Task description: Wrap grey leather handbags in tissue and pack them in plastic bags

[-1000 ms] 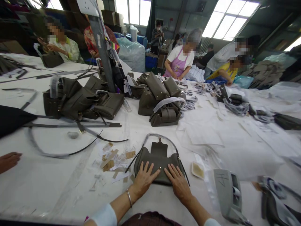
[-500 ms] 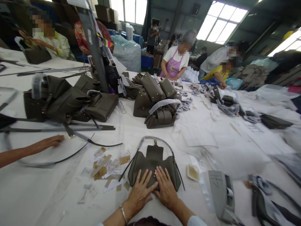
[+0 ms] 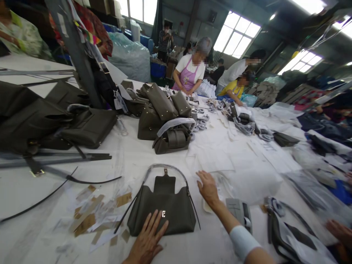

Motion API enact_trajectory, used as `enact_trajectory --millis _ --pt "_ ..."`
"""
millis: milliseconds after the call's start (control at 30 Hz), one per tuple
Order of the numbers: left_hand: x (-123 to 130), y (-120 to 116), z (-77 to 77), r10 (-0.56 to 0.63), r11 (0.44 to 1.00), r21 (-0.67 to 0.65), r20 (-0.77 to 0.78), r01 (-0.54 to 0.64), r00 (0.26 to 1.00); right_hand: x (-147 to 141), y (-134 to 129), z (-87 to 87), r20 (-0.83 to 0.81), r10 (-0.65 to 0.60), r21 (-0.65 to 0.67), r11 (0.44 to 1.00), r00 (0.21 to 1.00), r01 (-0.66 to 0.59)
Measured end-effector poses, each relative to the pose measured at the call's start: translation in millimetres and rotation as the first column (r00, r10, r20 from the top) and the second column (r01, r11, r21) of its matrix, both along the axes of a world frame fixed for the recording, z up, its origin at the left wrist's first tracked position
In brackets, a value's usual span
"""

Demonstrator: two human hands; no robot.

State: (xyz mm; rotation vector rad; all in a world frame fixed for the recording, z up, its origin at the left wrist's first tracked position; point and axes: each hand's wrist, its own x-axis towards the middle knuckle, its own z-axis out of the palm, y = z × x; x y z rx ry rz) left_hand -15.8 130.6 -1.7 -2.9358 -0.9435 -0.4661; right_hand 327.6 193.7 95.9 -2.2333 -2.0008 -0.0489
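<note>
An olive-green handbag (image 3: 176, 205) lies flat in front of me, its flap turned up and its wrapped handle arched away from me. A small metal clasp (image 3: 163, 213) shows on its front. My left hand (image 3: 148, 234) rests flat on the bag's lower left part, fingers spread. Off the bag to the right, my right hand (image 3: 208, 189) reaches forward above the table with fingers stretched and nothing visible in them. Below its wrist, a small pale box (image 3: 206, 207) is partly hidden. A grey tape dispenser (image 3: 238, 212) lies beside my right forearm.
Cardboard tags and paper scraps (image 3: 88, 216) lie left of the bag. More green handbags (image 3: 162, 110) are piled behind, others (image 3: 90, 126) at left near a grey post (image 3: 74, 47). White sheets (image 3: 247, 179) cover the right side. A co-worker's hand (image 3: 339, 233) shows at the right edge.
My right hand has lifted off the bag and moved right and forward. My left hand stays on the bag. The view has turned right, and the co-worker's arm at left is out of view.
</note>
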Motion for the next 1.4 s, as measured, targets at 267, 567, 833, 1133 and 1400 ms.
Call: enact_trajectory --millis 267,567,833,1133,1400 --pt "0.3 3.9 -3.9 -0.02 0.997 0.08 -0.041 0.024 0.999 121.7 15.9 -17.1 0.428 -0.198 -0.003 0.975 0.882 0.22" --pt "-0.3 2.0 -7.3 -0.02 1.0 0.001 -0.042 0.02 0.999 130.1 51.0 15.0 0.306 -0.175 0.088 0.984 0.936 0.155" --pt "2.2 0.6 3.6 -0.044 0.99 -0.139 -0.039 0.038 0.998 -28.8 3.6 41.2 -0.213 0.372 0.22 0.919 0.904 -0.326" --pt "3.6 -14.3 -21.7 -0.021 0.909 -0.416 0.021 0.028 1.0 -201.6 -73.9 -27.2 -0.481 0.353 -0.013 0.912 0.802 -0.41" --pt "0.8 -4.3 -8.6 -0.048 0.892 -0.443 0.094 0.085 0.994 -156.5 -101.8 -34.7 -0.175 0.402 -0.092 0.902 0.899 -0.422"
